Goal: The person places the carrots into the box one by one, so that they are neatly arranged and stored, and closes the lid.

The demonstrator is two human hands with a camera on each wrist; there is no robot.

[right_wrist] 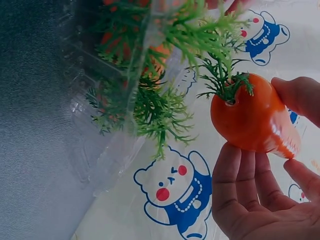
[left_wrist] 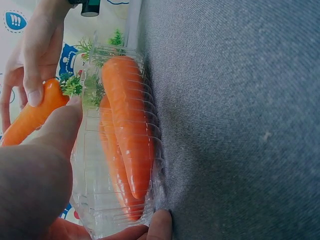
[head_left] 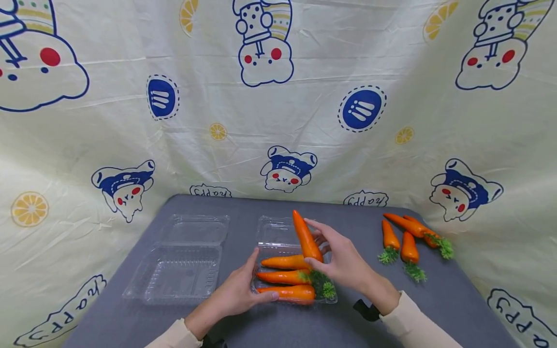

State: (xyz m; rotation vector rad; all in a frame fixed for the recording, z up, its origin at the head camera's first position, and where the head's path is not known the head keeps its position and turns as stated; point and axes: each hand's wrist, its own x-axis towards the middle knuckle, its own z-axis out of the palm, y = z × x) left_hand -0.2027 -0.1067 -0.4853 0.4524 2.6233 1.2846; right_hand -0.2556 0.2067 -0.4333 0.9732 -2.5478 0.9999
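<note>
My right hand (head_left: 348,256) holds an orange toy carrot (head_left: 306,236) over a clear plastic clamshell box (head_left: 331,299). Thumb and fingers lie on opposite sides of the carrot, whose green leafy top hangs down, seen in the right wrist view. Three more carrots (head_left: 284,277) lie side by side in the box, tips to the left, leaves (head_left: 323,284) bunched at the right end. My left hand (head_left: 235,292) grips the box's left end, its thumb over the front carrot's tip and its fingers along the side. The box's lid (head_left: 275,232) lies folded back behind.
A second clamshell box (head_left: 183,275) stands open to the left, nothing in it. Several carrots (head_left: 409,247) with green tops lie at the right of the grey table (head_left: 357,314). A patterned cloth (head_left: 304,125) hangs behind the table.
</note>
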